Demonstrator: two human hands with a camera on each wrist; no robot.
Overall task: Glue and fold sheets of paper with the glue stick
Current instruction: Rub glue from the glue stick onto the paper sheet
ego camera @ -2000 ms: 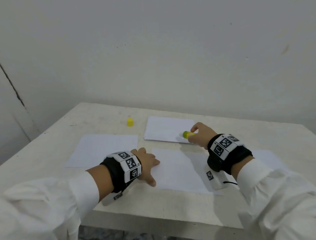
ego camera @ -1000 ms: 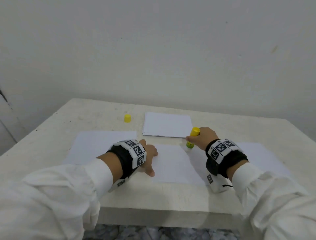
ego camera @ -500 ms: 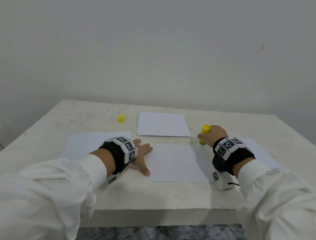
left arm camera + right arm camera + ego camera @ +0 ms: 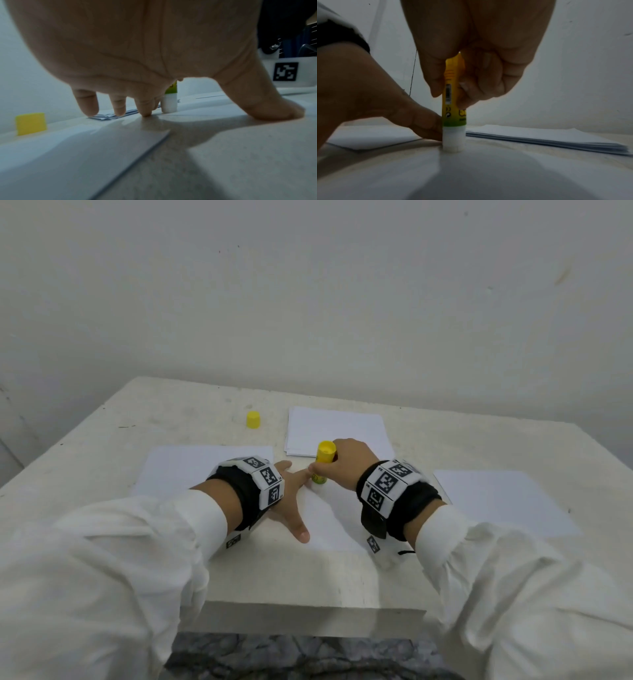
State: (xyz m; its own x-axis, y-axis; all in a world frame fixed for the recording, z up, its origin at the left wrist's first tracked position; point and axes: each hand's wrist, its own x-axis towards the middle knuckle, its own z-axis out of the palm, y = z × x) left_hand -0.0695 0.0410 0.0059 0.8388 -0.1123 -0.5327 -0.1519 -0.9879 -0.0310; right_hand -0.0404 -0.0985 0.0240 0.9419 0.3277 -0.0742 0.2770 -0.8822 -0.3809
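My right hand (image 4: 337, 462) grips a yellow-green glue stick (image 4: 322, 462) upright, its white tip pressed down on the far left corner of the middle sheet of paper (image 4: 335, 525). In the right wrist view the glue stick (image 4: 453, 115) stands on the sheet (image 4: 488, 175) with my fingers (image 4: 479, 88) curled round its barrel. My left hand (image 4: 291, 498) lies flat with spread fingers on the sheet's left edge, its forefinger touching the stick. From the left wrist the fingertips (image 4: 145, 111) press the table beside the glue stick (image 4: 169, 102).
A yellow cap (image 4: 253, 419) stands on the white table (image 4: 171, 419) at the back; it shows as cap (image 4: 30, 123) in the left wrist view. A stack of paper (image 4: 335, 429) lies behind the hands. Single sheets lie left (image 4: 181, 467) and right (image 4: 507, 501).
My right hand has carried the glue stick from the sheet's far right corner leftward to its far left corner, next to my left forefinger. The left hand stays pressed on the sheet.
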